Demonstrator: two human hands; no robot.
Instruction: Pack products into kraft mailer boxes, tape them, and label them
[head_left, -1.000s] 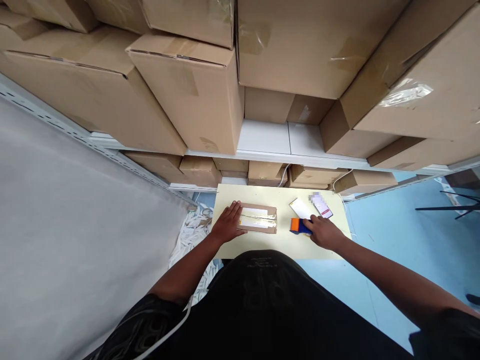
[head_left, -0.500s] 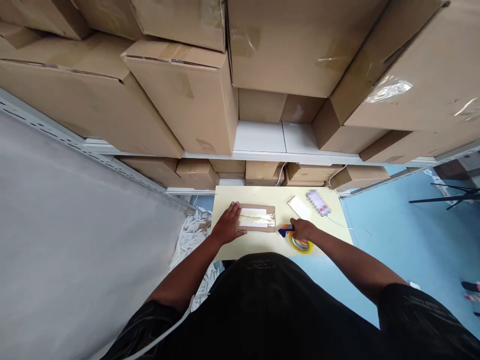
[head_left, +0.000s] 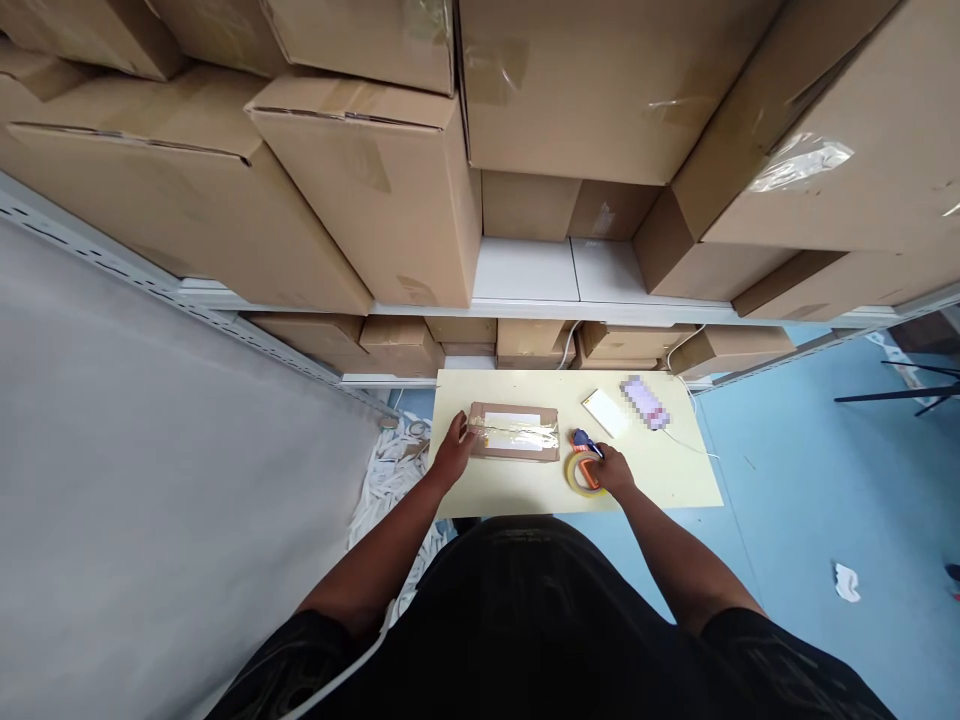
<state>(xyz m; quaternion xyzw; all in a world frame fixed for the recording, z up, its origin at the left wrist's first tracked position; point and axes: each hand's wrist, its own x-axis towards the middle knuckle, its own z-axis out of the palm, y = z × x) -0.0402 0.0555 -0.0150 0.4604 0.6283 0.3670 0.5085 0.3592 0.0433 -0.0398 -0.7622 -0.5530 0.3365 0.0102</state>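
A small cardboard box (head_left: 517, 453) lies on the pale yellow table, with a white label (head_left: 499, 420) and a strip of shiny clear tape running along its top. My left hand (head_left: 454, 452) grips the box's left end, fingers at its upper corner. To the right of the box, my right hand (head_left: 613, 470) is closed on the handle of a tape dispenser (head_left: 589, 474). The dispenser has blue and orange parts and carries a large yellowish tape roll (head_left: 572, 472). It is held low over the table, apart from the box.
On the table (head_left: 660, 480), a flat white box (head_left: 604, 412) and a blurred-out phone-like item (head_left: 645, 402) with a cable lie at the back right. Shelves (head_left: 525, 270) stacked with large cartons (head_left: 375, 200) rise behind. White paper strips (head_left: 382, 495) heap on the floor at left.
My left hand has shifted from the box's upper face to its left end. My right hand has turned the tape dispenser and brought it slightly lower. The view has shifted a little.
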